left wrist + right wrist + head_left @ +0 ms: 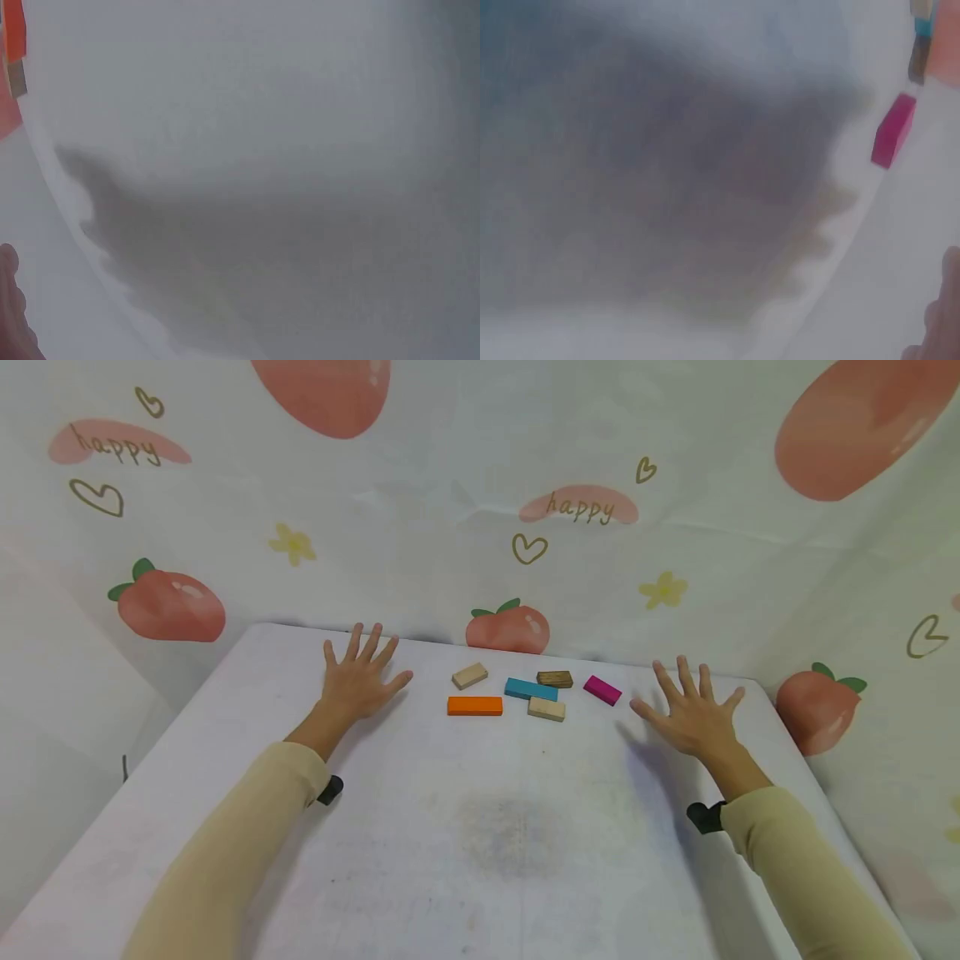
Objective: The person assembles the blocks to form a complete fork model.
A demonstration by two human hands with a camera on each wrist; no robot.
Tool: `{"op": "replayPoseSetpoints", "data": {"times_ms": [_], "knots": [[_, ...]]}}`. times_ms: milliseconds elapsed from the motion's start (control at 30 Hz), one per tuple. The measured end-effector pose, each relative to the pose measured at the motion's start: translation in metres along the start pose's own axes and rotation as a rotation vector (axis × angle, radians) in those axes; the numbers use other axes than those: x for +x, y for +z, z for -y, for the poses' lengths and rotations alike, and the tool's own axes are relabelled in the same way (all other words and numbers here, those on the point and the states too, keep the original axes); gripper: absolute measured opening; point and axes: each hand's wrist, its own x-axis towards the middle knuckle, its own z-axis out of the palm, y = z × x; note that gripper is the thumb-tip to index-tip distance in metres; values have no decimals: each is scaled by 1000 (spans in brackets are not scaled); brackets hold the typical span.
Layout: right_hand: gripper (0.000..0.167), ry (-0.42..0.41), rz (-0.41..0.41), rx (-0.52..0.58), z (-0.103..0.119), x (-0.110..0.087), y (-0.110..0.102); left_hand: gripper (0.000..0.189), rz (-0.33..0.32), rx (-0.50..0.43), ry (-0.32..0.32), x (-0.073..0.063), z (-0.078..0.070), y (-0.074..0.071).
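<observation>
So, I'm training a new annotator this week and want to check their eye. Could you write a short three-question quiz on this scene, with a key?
1. How many blocks lie on the white table?

2. True or false: the left hand has its fingers spread and holds nothing.

3. Which block is nearest the right hand?
A) the orange block
B) the magenta block
C) the blue block

Key:
1. Six.
2. True.
3. B, the magenta block.
</observation>
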Motion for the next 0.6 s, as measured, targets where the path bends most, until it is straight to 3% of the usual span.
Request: {"op": "replayPoseSetpoints", "data": {"times_ms": [600], "knots": [[90,-103,39,-32,43,3,10,74,33,38,170,-8,-39,4]]}}
